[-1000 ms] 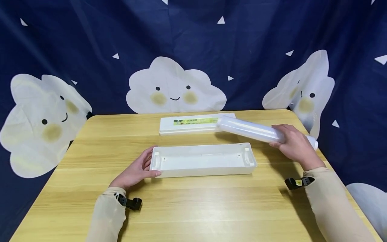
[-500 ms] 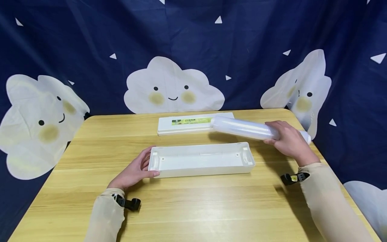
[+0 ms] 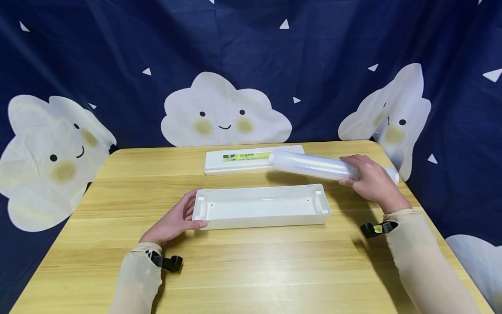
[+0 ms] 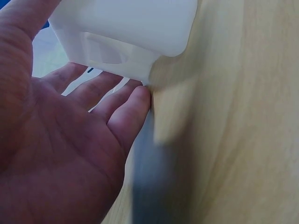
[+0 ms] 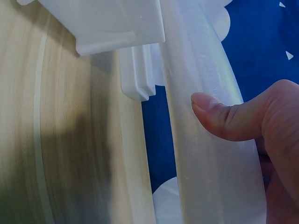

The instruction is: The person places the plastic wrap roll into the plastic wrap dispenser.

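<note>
A long white plastic box (image 3: 260,221), uncovered at the top, lies crosswise on the wooden table. My left hand (image 3: 174,222) grips its left end, thumb on the near side and fingers around the far side; the left wrist view shows the fingertips against the box's end wall (image 4: 126,23). My right hand (image 3: 370,181) holds a roll of cling film (image 3: 310,165) near its right end, above the table behind the box. In the right wrist view the thumb lies across the roll (image 5: 210,172). The roll's left end overlaps the white lid (image 3: 215,163) with its green-yellow label.
The lid lies near the back edge of the wooden table (image 3: 251,270). A dark blue curtain (image 3: 235,43) with smiling clouds hangs behind and around the table. Each wrist wears a small black camera.
My right hand has moved the cling film roll a little to the left and slightly lower its right end. The left hand keeps its hold on the box, which stays in place.
</note>
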### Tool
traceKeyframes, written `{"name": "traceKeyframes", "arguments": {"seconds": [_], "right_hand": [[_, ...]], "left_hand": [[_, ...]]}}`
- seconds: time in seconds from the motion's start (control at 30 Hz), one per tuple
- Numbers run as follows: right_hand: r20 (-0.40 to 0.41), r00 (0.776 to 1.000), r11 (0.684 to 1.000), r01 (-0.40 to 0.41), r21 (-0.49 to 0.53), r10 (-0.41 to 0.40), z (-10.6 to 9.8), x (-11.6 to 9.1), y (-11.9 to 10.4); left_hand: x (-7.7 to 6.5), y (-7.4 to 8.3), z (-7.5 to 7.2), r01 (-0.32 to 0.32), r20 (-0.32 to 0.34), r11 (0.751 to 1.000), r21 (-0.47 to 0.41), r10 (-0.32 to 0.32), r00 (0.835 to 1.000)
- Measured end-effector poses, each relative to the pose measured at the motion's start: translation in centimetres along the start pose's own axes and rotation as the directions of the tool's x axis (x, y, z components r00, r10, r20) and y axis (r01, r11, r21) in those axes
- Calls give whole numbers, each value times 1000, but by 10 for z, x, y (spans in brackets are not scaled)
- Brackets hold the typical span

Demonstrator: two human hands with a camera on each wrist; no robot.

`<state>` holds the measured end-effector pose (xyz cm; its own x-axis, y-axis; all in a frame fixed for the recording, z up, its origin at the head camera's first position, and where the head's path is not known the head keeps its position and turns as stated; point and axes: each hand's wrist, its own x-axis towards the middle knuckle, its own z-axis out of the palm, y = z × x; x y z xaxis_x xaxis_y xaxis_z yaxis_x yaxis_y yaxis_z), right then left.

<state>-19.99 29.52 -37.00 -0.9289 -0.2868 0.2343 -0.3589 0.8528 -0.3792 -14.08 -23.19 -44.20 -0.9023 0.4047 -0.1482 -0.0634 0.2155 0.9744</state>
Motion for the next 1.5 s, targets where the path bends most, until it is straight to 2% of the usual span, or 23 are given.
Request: {"name": "traceKeyframes", "arguments": {"seconds": [0.23, 0.6, 1.0, 1.5], "right_hand": [[14, 1000, 1000, 3, 16, -4, 2, 4, -6], [19, 1000, 1000, 8, -8, -8, -1, 4, -9], [32, 999, 1000, -16, 14, 16, 0, 6, -14], [30, 999, 1000, 24, 19, -24, 1, 5, -19]], "left_hand": [[-1, -1, -3, -1, -13, 1000, 8, 1, 1000], [1, 1, 1, 9, 0, 1000, 16, -9, 1000], [2, 0, -1, 7, 9, 1000, 29, -8, 1000], [2, 0, -2, 9, 8, 1000, 21, -9, 1000]]}}
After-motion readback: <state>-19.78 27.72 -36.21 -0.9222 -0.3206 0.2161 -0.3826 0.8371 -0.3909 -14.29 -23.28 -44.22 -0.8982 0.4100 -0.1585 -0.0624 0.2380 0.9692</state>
